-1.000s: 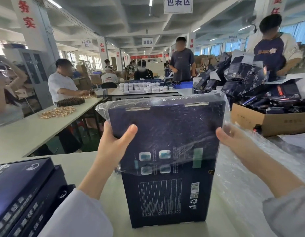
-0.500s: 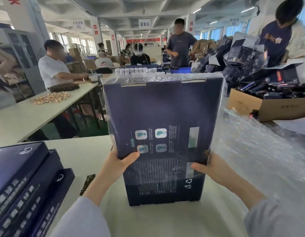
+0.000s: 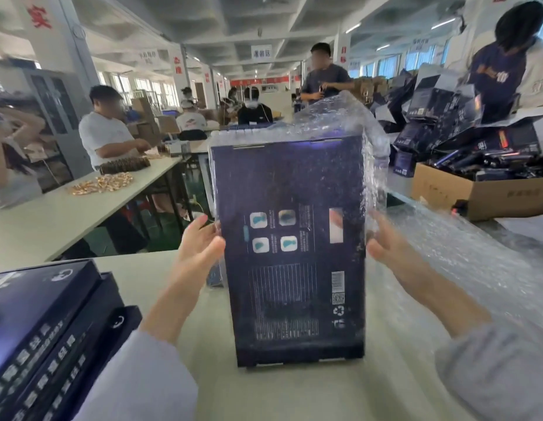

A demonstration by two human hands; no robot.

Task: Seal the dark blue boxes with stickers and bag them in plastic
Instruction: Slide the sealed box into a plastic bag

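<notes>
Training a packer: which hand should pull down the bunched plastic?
Right, probably: the right hand sits under the plastic bag's slack at the box's right edge; the left hand grips the snug side.

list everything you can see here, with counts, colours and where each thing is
dark blue box: one, dark blue, upright on the table at centre, inside the bag
plastic bag: one, clear, over that box, slack bunched above its top
stacked boxes: at least three, dark blue, lying flat at lower left
plastic sheeting: a heap, clear, on the table at right
cardboard carton: one, brown, far right, full of dark packages
gold pieces: a pile, gold, next table at left
workers: several, background
table: one, pale, under the box
left hand: grips the box's left edge, thumb in front
right hand: at the box's right edge, blurred
</notes>
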